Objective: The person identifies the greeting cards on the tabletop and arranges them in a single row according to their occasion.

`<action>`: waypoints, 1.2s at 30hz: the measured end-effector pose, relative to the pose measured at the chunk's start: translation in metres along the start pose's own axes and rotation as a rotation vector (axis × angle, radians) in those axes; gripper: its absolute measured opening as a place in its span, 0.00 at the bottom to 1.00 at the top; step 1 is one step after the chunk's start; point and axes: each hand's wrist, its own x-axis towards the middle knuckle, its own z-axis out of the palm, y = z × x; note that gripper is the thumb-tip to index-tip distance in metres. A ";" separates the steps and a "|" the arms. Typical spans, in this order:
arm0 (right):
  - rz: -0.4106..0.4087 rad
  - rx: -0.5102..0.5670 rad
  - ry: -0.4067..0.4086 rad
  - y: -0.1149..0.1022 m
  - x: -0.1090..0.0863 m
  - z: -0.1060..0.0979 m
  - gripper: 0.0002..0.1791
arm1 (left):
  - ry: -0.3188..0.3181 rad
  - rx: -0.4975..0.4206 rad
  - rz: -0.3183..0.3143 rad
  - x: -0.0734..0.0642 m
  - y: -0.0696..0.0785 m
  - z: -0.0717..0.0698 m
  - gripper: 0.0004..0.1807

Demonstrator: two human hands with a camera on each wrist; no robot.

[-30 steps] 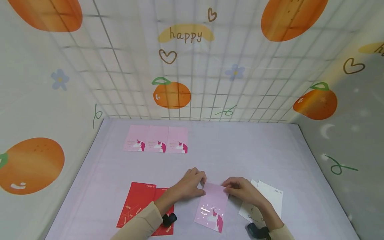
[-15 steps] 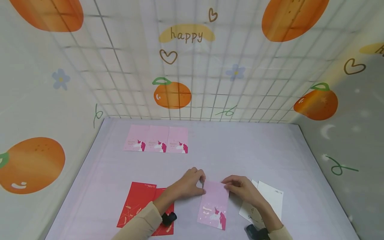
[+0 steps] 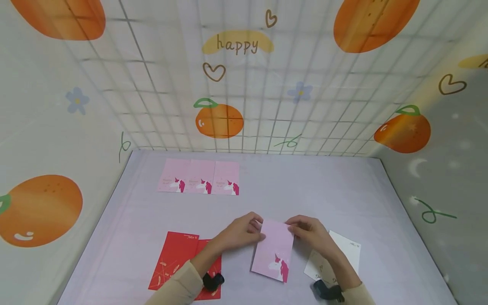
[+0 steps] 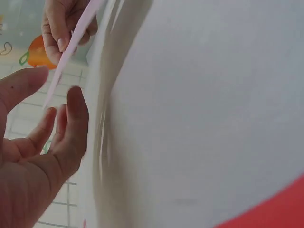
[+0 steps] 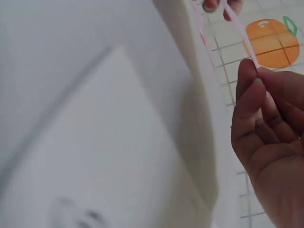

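I see the pink card [image 3: 272,250] has shifted forward over the table [image 3: 297,192]; the right hand [image 3: 312,235] pinches its edge, the left hand [image 3: 242,230] touches it, grip unclear. I'd judge positioning unfinished.

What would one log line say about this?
left hand: thumb over raised pink card; right hand: pinches it; three pink cards: flat behind

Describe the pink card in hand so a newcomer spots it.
At the near side of the lilac table, look between red cards and white cards. The pink unicorn card there is pinched by the right hand; three matching cards lie farther back, unheld.
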 end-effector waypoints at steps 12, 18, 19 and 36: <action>-0.031 -0.027 0.027 -0.017 0.012 -0.016 0.09 | -0.030 -0.304 -0.080 -0.013 0.002 0.004 0.24; -0.024 -0.010 0.031 -0.021 0.015 -0.021 0.09 | -0.061 -0.332 -0.097 -0.015 0.002 0.004 0.19; -0.024 -0.008 0.032 -0.021 0.015 -0.022 0.09 | -0.066 -0.338 -0.091 -0.015 0.002 0.004 0.18; -0.033 0.017 0.080 -0.021 0.016 -0.020 0.16 | -0.082 -0.348 -0.057 -0.018 -0.002 0.004 0.15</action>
